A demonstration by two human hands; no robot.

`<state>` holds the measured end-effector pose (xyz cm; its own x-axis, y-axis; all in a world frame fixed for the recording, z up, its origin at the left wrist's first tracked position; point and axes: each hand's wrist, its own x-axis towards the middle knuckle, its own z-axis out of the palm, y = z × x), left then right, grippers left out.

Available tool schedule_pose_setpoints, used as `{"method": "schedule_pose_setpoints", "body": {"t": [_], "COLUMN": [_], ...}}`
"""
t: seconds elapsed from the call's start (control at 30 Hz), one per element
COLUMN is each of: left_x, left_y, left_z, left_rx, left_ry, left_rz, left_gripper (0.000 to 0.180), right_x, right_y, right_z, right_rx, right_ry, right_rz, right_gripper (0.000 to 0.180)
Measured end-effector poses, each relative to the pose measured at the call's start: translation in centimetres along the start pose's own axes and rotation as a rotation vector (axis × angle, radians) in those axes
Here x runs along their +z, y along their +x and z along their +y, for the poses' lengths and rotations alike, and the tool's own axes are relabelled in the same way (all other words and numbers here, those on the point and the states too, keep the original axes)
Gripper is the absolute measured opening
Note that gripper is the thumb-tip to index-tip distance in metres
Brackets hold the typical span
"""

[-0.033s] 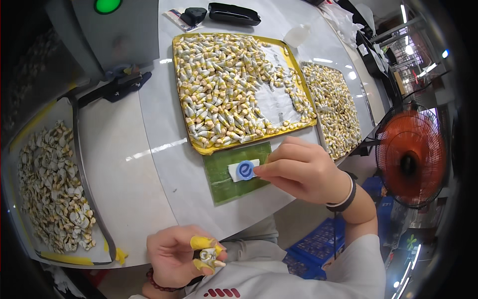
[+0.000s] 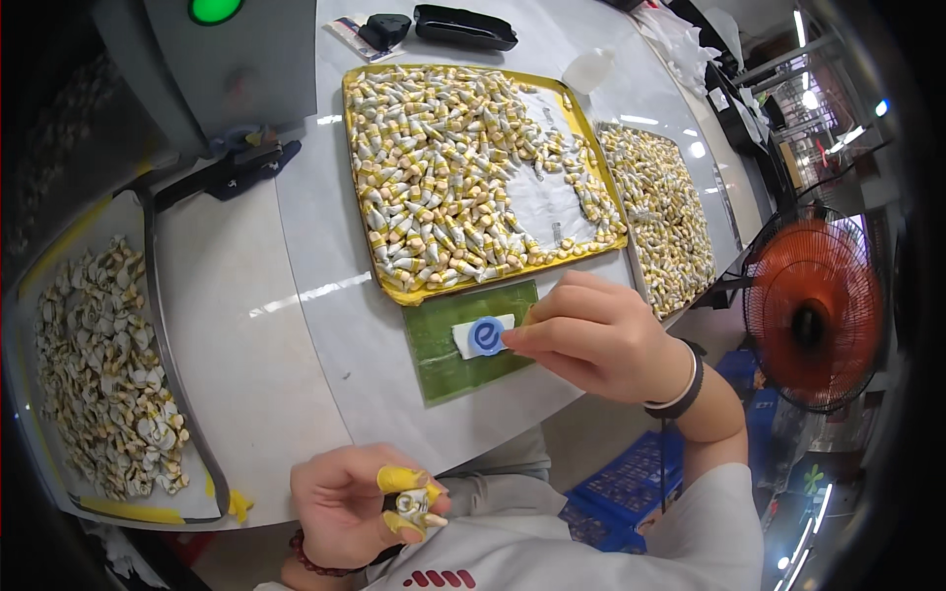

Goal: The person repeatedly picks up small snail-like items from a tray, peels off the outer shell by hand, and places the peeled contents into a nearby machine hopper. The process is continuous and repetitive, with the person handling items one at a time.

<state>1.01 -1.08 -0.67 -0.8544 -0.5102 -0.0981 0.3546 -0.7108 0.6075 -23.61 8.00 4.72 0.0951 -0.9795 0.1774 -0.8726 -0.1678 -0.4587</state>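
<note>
My left hand (image 2: 350,502) is closed on a small white and yellow figurine piece (image 2: 414,500) near the table's front edge. Yellow covers wrap the thumb and a fingertip of that hand. Farther right, my right hand (image 2: 601,340) pinches at the right edge of a round blue disc (image 2: 485,336) with a dark curl on it. Under the disc is a white pad (image 2: 461,342), which lies on a green mat (image 2: 434,379). Behind the mat, a yellow tray (image 2: 434,295) holds many similar pieces, with bare white lining at its right.
A second filled tray (image 2: 670,207) stands to the right, and another tray (image 2: 163,345) of pieces is at the left. A grey machine (image 2: 232,89) with a green light stands at the back left. An orange fan (image 2: 813,305), a black case (image 2: 463,27) and a whitish bottle (image 2: 588,71) are also around.
</note>
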Motion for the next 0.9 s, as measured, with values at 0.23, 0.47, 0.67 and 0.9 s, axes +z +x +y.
{"method": "schedule_pose_setpoints", "body": {"t": [0.23, 0.47, 0.67, 0.9], "left_x": [1.0, 0.3, 1.3, 1.1], "left_y": [0.2, 0.1, -0.2, 0.9], "left_z": [0.0, -0.4, -1.4, -1.1], "left_rx": [0.012, 0.083, 0.325, 0.444], "left_ry": [0.163, 0.015, 0.419, 0.611], "left_rz": [0.142, 0.074, 0.135, -0.199], "left_gripper": [0.044, 0.030, 0.035, 0.019], "right_x": [0.5, 0.6, 0.2, 1.0], "right_y": [-0.1, -0.1, -0.1, -1.2], "right_z": [-0.3, -0.3, -1.6, -5.7], "right_rx": [-0.106, -0.139, -0.131, -0.062], "right_ry": [-0.167, -0.214, -0.120, 0.532], "right_rz": [-0.028, -0.097, 0.055, 0.264], "right_gripper": [0.026, 0.025, 0.022, 0.017]}}
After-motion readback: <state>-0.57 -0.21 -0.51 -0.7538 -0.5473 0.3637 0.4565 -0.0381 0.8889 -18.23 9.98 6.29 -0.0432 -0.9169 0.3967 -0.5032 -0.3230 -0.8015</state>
